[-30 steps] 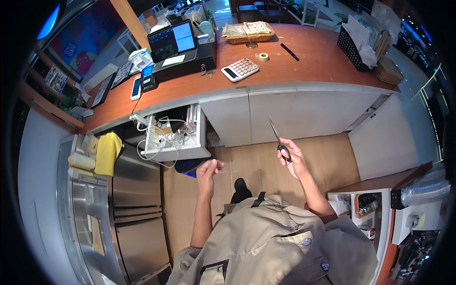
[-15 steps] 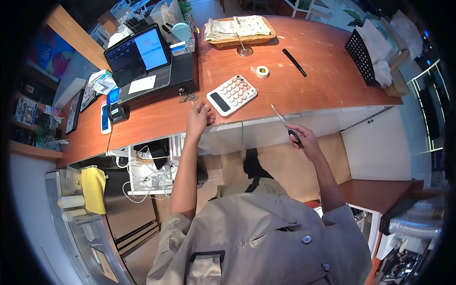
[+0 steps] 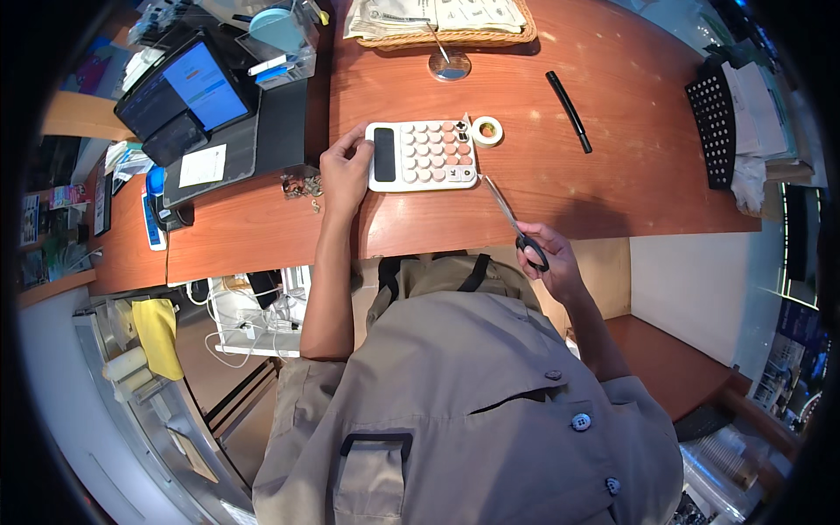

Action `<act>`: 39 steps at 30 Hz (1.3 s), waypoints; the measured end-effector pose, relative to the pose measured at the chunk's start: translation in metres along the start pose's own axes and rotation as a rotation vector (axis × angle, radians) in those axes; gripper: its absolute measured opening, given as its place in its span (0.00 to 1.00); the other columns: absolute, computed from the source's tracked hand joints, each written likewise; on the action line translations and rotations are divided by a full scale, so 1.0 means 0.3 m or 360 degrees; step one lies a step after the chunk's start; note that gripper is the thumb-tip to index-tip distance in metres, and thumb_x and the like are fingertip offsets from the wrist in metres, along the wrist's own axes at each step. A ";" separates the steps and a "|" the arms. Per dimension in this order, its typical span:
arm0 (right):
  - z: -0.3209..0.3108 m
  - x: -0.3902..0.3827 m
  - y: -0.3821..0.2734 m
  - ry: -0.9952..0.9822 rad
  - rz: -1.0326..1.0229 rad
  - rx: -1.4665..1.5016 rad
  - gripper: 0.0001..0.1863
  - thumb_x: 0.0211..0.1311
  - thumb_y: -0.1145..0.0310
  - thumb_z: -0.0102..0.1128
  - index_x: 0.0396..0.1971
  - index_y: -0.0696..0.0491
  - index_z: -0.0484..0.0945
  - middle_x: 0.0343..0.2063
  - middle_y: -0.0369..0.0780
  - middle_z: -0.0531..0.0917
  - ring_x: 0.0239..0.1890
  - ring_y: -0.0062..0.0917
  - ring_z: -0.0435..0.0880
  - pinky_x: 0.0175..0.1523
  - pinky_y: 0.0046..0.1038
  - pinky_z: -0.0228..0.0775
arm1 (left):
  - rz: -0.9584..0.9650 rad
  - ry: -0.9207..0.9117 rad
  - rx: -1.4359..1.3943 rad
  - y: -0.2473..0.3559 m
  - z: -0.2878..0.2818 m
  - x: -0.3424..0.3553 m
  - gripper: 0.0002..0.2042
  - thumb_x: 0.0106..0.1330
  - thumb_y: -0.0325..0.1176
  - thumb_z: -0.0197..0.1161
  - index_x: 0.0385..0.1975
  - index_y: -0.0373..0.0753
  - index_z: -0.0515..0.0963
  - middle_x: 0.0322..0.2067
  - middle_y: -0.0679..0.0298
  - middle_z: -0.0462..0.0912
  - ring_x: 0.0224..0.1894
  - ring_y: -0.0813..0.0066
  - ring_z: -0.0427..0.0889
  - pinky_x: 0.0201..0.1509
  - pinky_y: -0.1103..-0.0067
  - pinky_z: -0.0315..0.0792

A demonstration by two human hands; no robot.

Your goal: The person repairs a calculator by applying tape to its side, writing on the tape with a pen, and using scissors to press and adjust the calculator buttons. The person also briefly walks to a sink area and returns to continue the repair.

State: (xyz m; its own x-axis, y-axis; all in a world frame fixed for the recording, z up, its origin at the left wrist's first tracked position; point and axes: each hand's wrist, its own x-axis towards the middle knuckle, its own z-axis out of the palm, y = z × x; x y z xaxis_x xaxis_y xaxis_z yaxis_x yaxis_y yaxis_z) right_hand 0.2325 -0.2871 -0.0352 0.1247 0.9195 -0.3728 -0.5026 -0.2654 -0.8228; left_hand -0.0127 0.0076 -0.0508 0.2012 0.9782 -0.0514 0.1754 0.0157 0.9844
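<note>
Scissors (image 3: 505,207) slant diagonally, pointing up-left toward calculator (image 3: 424,156), gripped by curled right fingers (image 3: 548,234); left fingers (image 3: 360,157) touch calculator, hold unclear.

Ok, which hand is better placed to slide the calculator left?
Left, probably. The left hand is right at the calculator, by its screen end, and no tool shows in it. The right hand is taken up by the scissors, whose tips are near the calculator's other end.

- Basket (image 3: 455,41), top center: cut off by frame
- Tablet screen (image 3: 210,83), upper left: text too small
- Left hand (image 3: 346,178), center: some fingers hidden, grip unclear
- Scissors (image 3: 532,254): handles partly behind right hand (image 3: 555,261)
- Shirt (image 3: 464,367): cut off at bottom
</note>
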 end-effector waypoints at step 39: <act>-0.024 0.102 -0.111 0.0039 0.0166 -0.0173 0.24 0.69 0.81 0.60 0.64 0.57 0.79 0.26 0.32 0.81 0.23 0.10 0.72 0.29 0.16 0.63 | -0.0105 -0.0091 0.0038 0.067 0.022 0.054 0.18 0.68 0.28 0.65 0.56 0.29 0.83 0.39 0.61 0.88 0.40 0.80 0.83 0.46 0.81 0.78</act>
State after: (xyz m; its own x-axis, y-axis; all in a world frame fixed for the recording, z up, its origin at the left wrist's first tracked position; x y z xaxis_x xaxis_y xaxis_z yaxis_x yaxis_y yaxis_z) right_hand 0.2593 -0.2521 -0.0223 0.0985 0.8783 -0.4679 -0.4182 -0.3901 -0.8203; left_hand 0.0004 0.0224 -0.0329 0.2430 0.9618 -0.1260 0.2127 0.0739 0.9743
